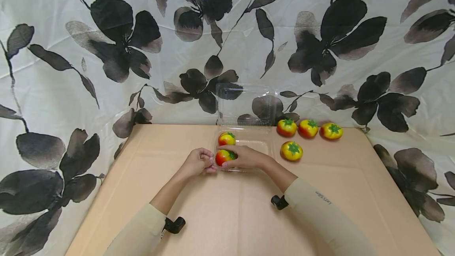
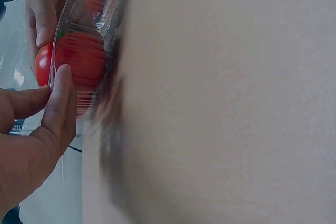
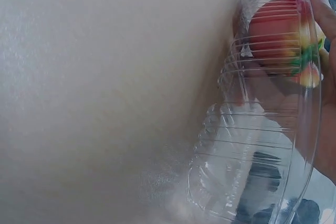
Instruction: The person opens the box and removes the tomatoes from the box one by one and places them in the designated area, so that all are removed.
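Observation:
A clear plastic clamshell container (image 1: 261, 138) stands at the back middle of the table, its lid (image 1: 245, 104) raised against the backdrop. My left hand (image 1: 197, 162) pinches its near left rim between thumb and fingers, seen closely in the left wrist view. In that corner, my right hand (image 1: 247, 157) grips a red and yellow tomato (image 1: 222, 157) with a green top, fingers on the far side and thumb on the near side. Behind it in the container lies another tomato (image 1: 226, 138). Through the ribbed wall, the right wrist view shows the held tomato (image 3: 273, 32).
Right of the container, three tomatoes form a back row: one beside the container (image 1: 286, 127), a middle one (image 1: 307, 128) and a right one (image 1: 331, 130). A single tomato (image 1: 291, 151) sits in front of them. A flower-patterned cloth (image 1: 199, 50) hangs behind the table (image 1: 227, 212).

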Demonstrator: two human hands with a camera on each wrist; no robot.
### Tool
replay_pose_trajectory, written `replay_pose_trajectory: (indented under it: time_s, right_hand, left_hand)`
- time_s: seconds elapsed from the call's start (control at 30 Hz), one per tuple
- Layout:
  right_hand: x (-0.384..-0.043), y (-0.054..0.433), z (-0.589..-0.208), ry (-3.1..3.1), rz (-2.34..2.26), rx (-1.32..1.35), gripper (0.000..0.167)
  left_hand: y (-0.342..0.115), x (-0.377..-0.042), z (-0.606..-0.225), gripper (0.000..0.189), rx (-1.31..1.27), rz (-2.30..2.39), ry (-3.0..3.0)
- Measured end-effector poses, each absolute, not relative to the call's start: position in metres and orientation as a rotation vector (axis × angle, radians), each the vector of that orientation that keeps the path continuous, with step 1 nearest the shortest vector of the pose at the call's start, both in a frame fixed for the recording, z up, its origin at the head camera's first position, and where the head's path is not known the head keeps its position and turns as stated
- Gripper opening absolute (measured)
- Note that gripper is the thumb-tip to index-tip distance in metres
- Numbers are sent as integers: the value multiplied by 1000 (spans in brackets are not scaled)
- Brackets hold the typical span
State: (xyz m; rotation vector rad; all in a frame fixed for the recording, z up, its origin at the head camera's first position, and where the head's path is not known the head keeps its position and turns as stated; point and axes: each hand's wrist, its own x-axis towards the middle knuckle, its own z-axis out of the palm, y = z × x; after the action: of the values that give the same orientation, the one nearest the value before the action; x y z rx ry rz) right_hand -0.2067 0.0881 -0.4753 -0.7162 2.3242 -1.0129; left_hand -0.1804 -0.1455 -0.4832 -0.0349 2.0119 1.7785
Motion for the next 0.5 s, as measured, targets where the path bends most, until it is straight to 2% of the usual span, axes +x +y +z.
replay_pose_trajectory:
  time_s: [0.5]
  right_hand:
    - [-205,83,-480,2362,-1076,-719,62]
  left_hand:
    - [-145,-180,-483,21,-36,1774,2015]
